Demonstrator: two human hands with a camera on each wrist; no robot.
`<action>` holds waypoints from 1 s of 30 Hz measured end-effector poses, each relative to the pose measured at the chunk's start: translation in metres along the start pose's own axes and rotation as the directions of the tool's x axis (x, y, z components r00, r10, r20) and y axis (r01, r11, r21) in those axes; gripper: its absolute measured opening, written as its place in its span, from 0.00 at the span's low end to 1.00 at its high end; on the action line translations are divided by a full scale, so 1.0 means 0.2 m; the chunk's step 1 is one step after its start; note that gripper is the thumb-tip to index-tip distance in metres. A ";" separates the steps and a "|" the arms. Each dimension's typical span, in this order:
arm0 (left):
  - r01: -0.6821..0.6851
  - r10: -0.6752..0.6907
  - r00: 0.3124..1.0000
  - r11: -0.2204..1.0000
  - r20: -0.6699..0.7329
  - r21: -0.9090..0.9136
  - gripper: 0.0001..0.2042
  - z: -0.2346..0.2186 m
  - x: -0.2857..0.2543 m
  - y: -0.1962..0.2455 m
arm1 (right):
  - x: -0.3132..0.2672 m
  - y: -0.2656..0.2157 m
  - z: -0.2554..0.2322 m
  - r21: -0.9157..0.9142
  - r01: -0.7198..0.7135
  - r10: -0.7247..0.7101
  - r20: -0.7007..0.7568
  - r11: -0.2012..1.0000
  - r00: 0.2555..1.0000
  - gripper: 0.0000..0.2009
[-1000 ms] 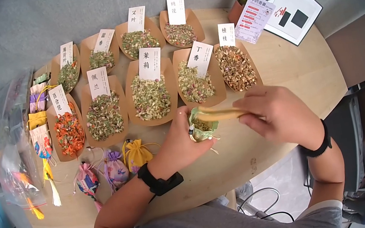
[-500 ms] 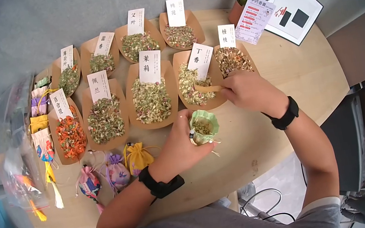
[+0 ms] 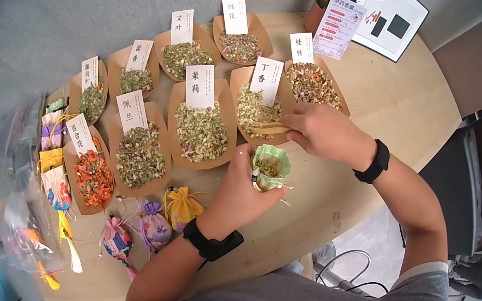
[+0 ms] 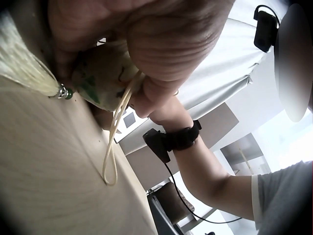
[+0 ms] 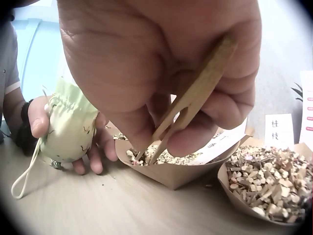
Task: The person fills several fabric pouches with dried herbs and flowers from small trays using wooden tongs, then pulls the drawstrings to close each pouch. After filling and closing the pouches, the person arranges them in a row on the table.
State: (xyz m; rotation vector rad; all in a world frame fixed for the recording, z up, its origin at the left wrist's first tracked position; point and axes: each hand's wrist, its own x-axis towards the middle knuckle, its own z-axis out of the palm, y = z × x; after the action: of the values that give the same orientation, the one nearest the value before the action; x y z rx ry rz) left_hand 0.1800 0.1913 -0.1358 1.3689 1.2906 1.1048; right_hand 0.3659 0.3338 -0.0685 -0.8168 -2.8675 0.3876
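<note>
My left hand (image 3: pixel 239 182) holds a pale green drawstring pouch (image 5: pixel 68 125) upright, its gathered mouth spread and dried herbs (image 3: pixel 269 168) showing inside. A cream cord loop (image 4: pixel 111 156) and a tassel (image 4: pixel 24 63) hang from the pouch in the left wrist view. My right hand (image 3: pixel 329 133) pinches wooden tweezers (image 5: pixel 203 85) between thumb and fingers. Their tips dip into pale dried flowers (image 3: pixel 251 107) at the near end of a brown paper tray (image 3: pixel 237 79) with a white label card (image 3: pixel 267 81). That tray stands just beyond the pouch.
Beside it is a tray of chopped twigs (image 5: pixel 269 181). More labelled herb trays fill two rows, including orange petals (image 3: pixel 94 179). Several small pouches, among them a yellow one (image 3: pixel 182 204), and a clear plastic bag (image 3: pixel 16 190) lie left. A potted plant (image 3: pixel 315 16) and purple card (image 3: pixel 336 27) stand back right.
My right hand has moved from above the pouch's mouth to the pale flower tray, then drawn the tweezers slightly toward the tray's near end. My left hand keeps holding the pouch in place.
</note>
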 end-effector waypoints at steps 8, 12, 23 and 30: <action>0.006 -0.006 1.000 1.000 0.002 -0.006 0.39 0.00 0.00 0.02 | 0.02 0.00 0.04 -0.139 0.071 -0.082 -0.073 0.988 0.994 0.09; 0.005 -0.005 1.000 1.000 0.003 -0.026 0.38 0.00 0.00 0.02 | 0.01 0.01 0.02 -0.117 0.082 -0.093 -0.091 0.990 0.992 0.05; 0.009 -0.009 1.000 1.000 -0.015 -0.009 0.37 0.01 0.00 0.00 | -0.03 -0.04 -0.21 -0.041 0.038 -0.044 -0.169 0.998 0.985 0.05; -0.020 0.020 1.000 1.000 -0.020 -0.003 0.38 0.00 0.00 0.02 | -0.14 -0.27 -0.44 0.057 0.005 -0.004 -0.014 0.998 1.000 0.08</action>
State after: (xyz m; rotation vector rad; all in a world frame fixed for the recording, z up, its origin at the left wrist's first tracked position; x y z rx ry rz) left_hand 0.1803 0.1920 -0.1317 1.3742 1.2908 1.1363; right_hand 0.3799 0.2921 0.0300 -0.8004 -2.8304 0.4591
